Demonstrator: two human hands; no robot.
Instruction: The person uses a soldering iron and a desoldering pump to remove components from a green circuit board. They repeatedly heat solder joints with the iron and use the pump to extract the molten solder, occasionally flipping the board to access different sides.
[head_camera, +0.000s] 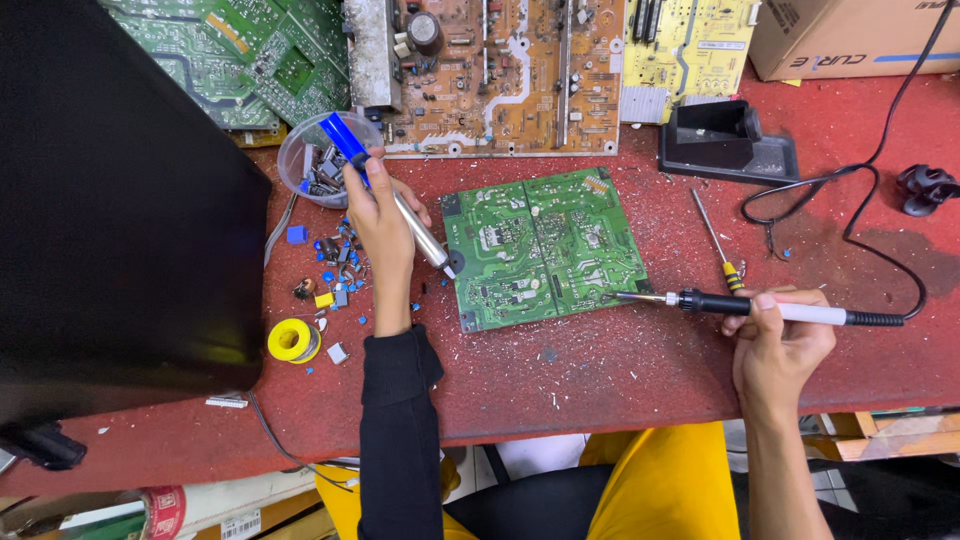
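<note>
Left hand (383, 228): closed around blue-capped solder sucker (392, 198), tip beside green circuit board (541, 246)
Right hand (780, 345): gripping soldering iron (745, 305), tip at board's edge
Counter (620, 370): red

Green circuit board (543, 248) – red table (620, 370) – blue-topped silver desoldering pump (392, 195).

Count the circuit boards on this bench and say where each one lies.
4: a green board between the hands, a dark green board top left, a brown board top centre, a yellow board top right. Others may be hidden.
</note>
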